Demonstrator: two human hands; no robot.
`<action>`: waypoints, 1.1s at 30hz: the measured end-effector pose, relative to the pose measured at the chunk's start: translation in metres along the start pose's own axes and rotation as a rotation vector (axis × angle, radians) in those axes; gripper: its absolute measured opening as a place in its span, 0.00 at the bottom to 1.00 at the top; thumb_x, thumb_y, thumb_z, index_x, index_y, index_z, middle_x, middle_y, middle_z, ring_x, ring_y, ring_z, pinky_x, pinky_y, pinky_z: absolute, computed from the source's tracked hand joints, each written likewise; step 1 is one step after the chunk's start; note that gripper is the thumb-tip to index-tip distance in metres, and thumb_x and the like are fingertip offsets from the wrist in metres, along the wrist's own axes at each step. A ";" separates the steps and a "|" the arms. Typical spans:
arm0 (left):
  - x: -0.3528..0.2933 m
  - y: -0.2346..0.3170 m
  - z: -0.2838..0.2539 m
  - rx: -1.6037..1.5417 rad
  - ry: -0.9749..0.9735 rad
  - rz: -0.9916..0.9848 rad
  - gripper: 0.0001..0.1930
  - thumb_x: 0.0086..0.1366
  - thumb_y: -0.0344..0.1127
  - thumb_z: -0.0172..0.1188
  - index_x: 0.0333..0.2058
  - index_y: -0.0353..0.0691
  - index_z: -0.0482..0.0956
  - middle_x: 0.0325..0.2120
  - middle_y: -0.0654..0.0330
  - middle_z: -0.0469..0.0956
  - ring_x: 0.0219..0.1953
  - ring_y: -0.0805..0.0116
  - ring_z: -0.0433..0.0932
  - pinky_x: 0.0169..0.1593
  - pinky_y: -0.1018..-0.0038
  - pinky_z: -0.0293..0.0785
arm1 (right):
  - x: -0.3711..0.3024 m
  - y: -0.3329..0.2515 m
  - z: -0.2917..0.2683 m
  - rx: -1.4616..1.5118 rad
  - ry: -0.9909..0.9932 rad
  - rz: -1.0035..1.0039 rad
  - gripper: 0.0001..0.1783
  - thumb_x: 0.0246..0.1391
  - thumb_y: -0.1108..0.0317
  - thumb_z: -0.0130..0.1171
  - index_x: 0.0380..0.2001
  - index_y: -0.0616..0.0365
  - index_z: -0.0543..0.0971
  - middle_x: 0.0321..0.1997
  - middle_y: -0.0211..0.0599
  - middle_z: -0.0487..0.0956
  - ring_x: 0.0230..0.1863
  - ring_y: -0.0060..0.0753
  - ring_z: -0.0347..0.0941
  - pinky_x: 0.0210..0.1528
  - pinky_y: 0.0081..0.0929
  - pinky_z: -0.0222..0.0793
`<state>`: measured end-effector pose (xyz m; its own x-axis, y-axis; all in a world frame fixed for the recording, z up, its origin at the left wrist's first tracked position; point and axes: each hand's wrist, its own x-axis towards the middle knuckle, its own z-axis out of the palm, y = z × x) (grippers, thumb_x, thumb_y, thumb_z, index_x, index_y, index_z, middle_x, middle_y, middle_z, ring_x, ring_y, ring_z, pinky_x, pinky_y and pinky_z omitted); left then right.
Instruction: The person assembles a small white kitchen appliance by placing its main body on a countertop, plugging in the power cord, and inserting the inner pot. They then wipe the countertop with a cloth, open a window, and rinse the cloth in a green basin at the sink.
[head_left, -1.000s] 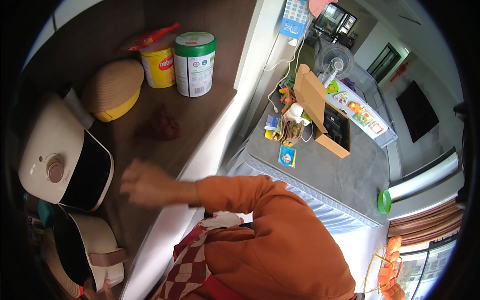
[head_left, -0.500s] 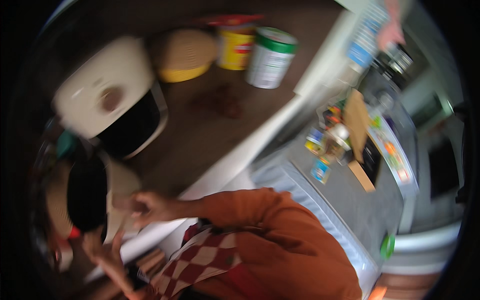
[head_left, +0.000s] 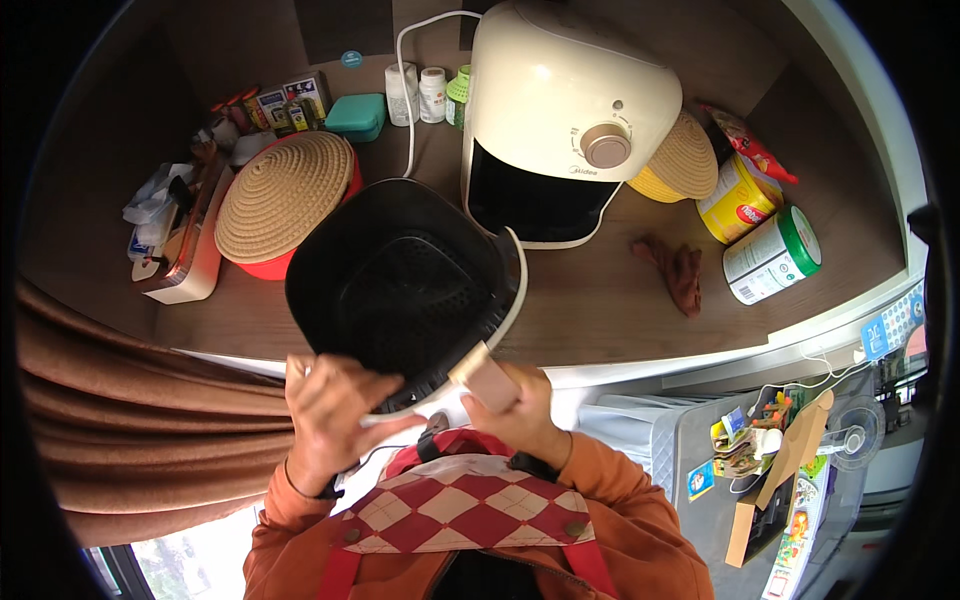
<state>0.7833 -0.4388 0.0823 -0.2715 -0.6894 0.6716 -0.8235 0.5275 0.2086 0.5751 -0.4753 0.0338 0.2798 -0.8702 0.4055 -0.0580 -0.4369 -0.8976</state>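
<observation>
My right hand (head_left: pixel 520 410) is closed around the beige handle of a black air fryer basket (head_left: pixel 400 270). The basket is pulled out, tilted so that its inside shows, with perforations in its floor and no food visible. At its near left corner, my left hand (head_left: pixel 335 410) has thumb and forefinger apart, with the rim between them; whether it touches the rim I cannot tell. Behind and to the right stands the cream air fryer (head_left: pixel 570 85), with a round knob on its front and a dark, vacant basket opening.
Woven-lidded baskets (head_left: pixel 285 195) flank the appliance. Right lie a brown cloth (head_left: pixel 675 275), a yellow tin (head_left: pixel 740 200) and a green-lidded canister (head_left: pixel 772 255). A box of odds and ends (head_left: pixel 190 260) stands left. A white cord (head_left: pixel 405 100) runs behind the basket; a brown curtain (head_left: pixel 150 430) hangs at left.
My view has swung, so the counter now lies straight ahead. The right hand keeps hold of the basket handle; the left hand has come closer to the basket's near corner.
</observation>
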 end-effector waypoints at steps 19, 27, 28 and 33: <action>0.036 -0.021 0.045 -0.426 -0.083 -0.062 0.22 0.41 0.41 0.72 0.35 0.36 0.80 0.44 0.55 0.73 0.42 0.59 0.71 0.40 0.70 0.70 | -0.057 -0.010 -0.044 -0.026 0.696 0.227 0.11 0.39 0.73 0.68 0.21 0.64 0.74 0.19 0.27 0.74 0.22 0.14 0.66 0.24 0.16 0.63; 0.019 -0.034 0.065 -0.470 -0.318 -0.185 0.20 0.43 0.36 0.71 0.38 0.40 0.80 0.52 0.55 0.67 0.50 0.55 0.67 0.48 0.65 0.69 | -0.017 0.003 -0.052 0.198 0.695 0.111 0.10 0.44 0.71 0.65 0.25 0.62 0.73 0.20 0.23 0.70 0.18 0.12 0.60 0.21 0.13 0.57; 0.017 -0.034 0.065 -0.464 -0.322 -0.191 0.20 0.43 0.36 0.71 0.38 0.40 0.79 0.53 0.55 0.67 0.50 0.55 0.66 0.48 0.65 0.69 | -0.012 0.005 -0.053 0.185 0.692 0.100 0.10 0.45 0.71 0.65 0.26 0.61 0.72 0.21 0.24 0.69 0.18 0.12 0.60 0.20 0.14 0.57; 0.016 -0.037 0.067 -0.456 -0.343 -0.197 0.21 0.44 0.36 0.71 0.39 0.41 0.79 0.54 0.55 0.66 0.52 0.54 0.65 0.49 0.65 0.69 | 0.014 0.022 -0.056 0.191 0.702 0.056 0.09 0.46 0.72 0.64 0.26 0.60 0.72 0.20 0.24 0.69 0.15 0.12 0.57 0.17 0.13 0.51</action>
<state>0.7761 -0.5029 0.0380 -0.3435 -0.8765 0.3374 -0.5985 0.4811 0.6405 0.5241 -0.5098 0.0296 -0.4027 -0.8593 0.3155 0.1322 -0.3956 -0.9088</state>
